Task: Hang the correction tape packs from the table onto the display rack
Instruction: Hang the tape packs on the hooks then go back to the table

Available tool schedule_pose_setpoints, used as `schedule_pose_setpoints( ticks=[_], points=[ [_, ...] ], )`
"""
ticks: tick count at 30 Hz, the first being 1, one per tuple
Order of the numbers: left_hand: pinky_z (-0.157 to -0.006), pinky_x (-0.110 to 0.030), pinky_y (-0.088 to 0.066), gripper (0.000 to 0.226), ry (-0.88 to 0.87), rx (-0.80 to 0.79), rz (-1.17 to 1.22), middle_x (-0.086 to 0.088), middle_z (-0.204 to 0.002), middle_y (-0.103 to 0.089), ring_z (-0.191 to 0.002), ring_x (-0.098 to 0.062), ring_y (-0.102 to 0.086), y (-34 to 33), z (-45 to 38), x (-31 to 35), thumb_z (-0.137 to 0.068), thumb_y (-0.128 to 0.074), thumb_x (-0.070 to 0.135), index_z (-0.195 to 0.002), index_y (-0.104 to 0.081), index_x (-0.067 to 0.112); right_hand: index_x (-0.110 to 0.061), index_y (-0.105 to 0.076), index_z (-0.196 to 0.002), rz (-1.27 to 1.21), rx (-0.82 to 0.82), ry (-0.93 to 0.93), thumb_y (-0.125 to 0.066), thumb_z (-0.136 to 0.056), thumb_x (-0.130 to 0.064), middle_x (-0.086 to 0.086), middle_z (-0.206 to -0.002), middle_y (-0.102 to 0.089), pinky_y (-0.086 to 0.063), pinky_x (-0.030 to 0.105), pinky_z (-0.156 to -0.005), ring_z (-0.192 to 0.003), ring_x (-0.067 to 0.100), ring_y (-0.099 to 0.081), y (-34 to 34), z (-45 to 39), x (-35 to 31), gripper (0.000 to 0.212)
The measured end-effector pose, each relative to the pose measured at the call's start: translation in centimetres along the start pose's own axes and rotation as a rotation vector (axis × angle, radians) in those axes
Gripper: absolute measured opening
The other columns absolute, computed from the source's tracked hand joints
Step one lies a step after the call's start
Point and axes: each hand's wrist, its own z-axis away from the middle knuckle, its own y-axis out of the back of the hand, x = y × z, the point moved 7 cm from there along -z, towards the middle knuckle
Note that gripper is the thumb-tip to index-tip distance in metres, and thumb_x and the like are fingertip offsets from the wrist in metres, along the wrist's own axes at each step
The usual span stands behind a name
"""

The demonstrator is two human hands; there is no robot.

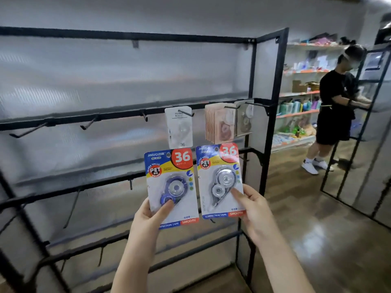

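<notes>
Left hand point(151, 212) pinching blue correction tape pack point(171, 187) at frame centre; right hand point(252, 210) pinching clear correction tape pack point(220, 180) beside it, both just below rack hooks. Risk: small hang hole missing peg point(186, 113), card bending or slipping from thumb grip. Upper centre, white pack point(179, 126) already hanging; stacked packs point(220, 125) crowding, apparently, the right-hand peg. Far right, another person point(336, 106) at shelves.

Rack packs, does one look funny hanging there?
Yes. One hanging pack shows its plain white back, while the two held packs show colourful fronts. It seems to hang back to front.
</notes>
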Motion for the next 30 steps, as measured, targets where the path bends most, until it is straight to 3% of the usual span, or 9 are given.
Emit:
schedule_pose_setpoints(
  ticks=[2,7,11,13,14,16,19,23,30],
  points=[
    [-0.081,-0.039,-0.054,0.042,-0.011,0.065,0.020,-0.007,-0.098,-0.075,-0.087,-0.022,-0.072,-0.1,-0.8,0.2,-0.071,-0.073,0.020,-0.110,-0.061,0.015,-0.009,-0.068,-0.095,0.007,-0.049,-0.008,-0.058,-0.090,-0.007,0.008,-0.088,-0.074,-0.053,0.038,-0.079,-0.082,0.024,-0.066,-0.5,-2.2,-0.1,0.011],
    [-0.082,-0.042,-0.054,0.045,-0.009,0.198,0.020,-0.010,-0.095,-0.075,-0.086,-0.026,-0.071,1.1,-2.2,0.6,-0.067,-0.070,0.021,-0.110,-0.060,0.013,-0.010,-0.068,-0.093,-0.006,-0.187,-0.022,-0.057,-0.091,-0.009,0.006,-0.085,-0.074,-0.057,0.031,-0.070,-0.076,0.019,-0.068,-3.8,-5.8,0.4,0.011],
    [-0.068,-0.032,-0.059,0.060,-0.048,0.259,-0.009,-0.009,-0.094,-0.075,-0.079,-0.021,-0.072,2.6,-2.8,1.7,-0.057,-0.089,0.024,-0.109,-0.061,0.011,-0.011,-0.066,-0.092,0.000,-0.276,-0.007,-0.057,-0.092,-0.011,0.002,-0.080,-0.074,-0.056,0.023,-0.060,-0.070,0.012,-0.069,-7.6,-7.4,0.7,0.009],
    [-0.063,-0.028,-0.059,0.063,-0.063,0.282,-0.008,-0.010,-0.095,-0.075,-0.078,-0.020,-0.072,3.7,-3.1,2.4,-0.051,-0.091,0.020,-0.106,-0.062,0.012,-0.010,-0.066,-0.096,-0.005,-0.319,0.014,-0.058,-0.091,-0.013,0.004,-0.086,-0.075,-0.057,0.026,-0.064,-0.076,0.016,-0.070,-9.7,-7.9,0.7,0.010],
    [-0.065,-0.029,-0.058,0.056,-0.074,0.284,-0.004,-0.010,-0.096,-0.075,-0.079,-0.020,-0.072,4.3,-3.2,2.8,-0.059,-0.088,0.019,-0.108,-0.062,0.013,-0.010,-0.066,-0.097,-0.011,-0.340,0.025,-0.059,-0.091,-0.014,0.004,-0.087,-0.075,-0.057,0.026,-0.066,-0.077,0.016,-0.070,-10.8,-8.0,0.7,0.011],
    [-0.067,-0.030,-0.057,0.062,-0.101,0.291,-0.013,-0.007,-0.097,-0.075,-0.082,-0.020,-0.072,5.4,-3.4,3.7,-0.059,-0.088,0.032,-0.111,-0.062,0.014,-0.009,-0.065,-0.097,-0.028,-0.380,0.046,-0.059,-0.090,-0.012,0.000,-0.083,-0.075,-0.056,0.022,-0.063,-0.074,0.011,-0.070,-12.9,-8.3,0.6,0.010],
    [-0.062,-0.023,-0.057,0.085,-0.149,0.319,-0.042,-0.005,-0.094,-0.075,-0.080,-0.017,-0.072,6.7,-3.5,5.0,-0.037,-0.092,0.052,-0.107,-0.062,0.015,-0.012,-0.066,-0.093,-0.037,-0.403,0.077,-0.059,-0.090,-0.010,-0.004,-0.076,-0.074,-0.054,0.019,-0.059,-0.069,0.007,-0.069,-15.7,-8.9,0.5,0.008],
    [-0.062,-0.027,-0.057,0.040,-0.139,0.344,-0.022,-0.005,-0.090,-0.075,-0.074,-0.016,-0.072,8.3,-3.7,5.4,-0.068,-0.069,0.023,-0.106,-0.060,0.015,-0.017,-0.068,-0.092,-0.010,-0.390,0.110,-0.058,-0.093,-0.014,-0.004,-0.079,-0.075,-0.054,0.021,-0.061,-0.073,0.008,-0.070,-17.6,-9.9,1.0,0.010],
    [-0.060,-0.026,-0.057,0.040,-0.129,0.380,-0.033,-0.006,-0.087,-0.075,-0.071,-0.017,-0.071,9.3,-4.3,5.1,-0.067,-0.067,0.020,-0.106,-0.060,0.015,-0.024,-0.069,-0.090,0.069,-0.287,0.109,-0.059,-0.093,-0.019,-0.005,-0.085,-0.075,-0.057,0.033,-0.077,-0.087,0.016,-0.069,-18.0,-12.0,3.5,0.012]
  ],
)
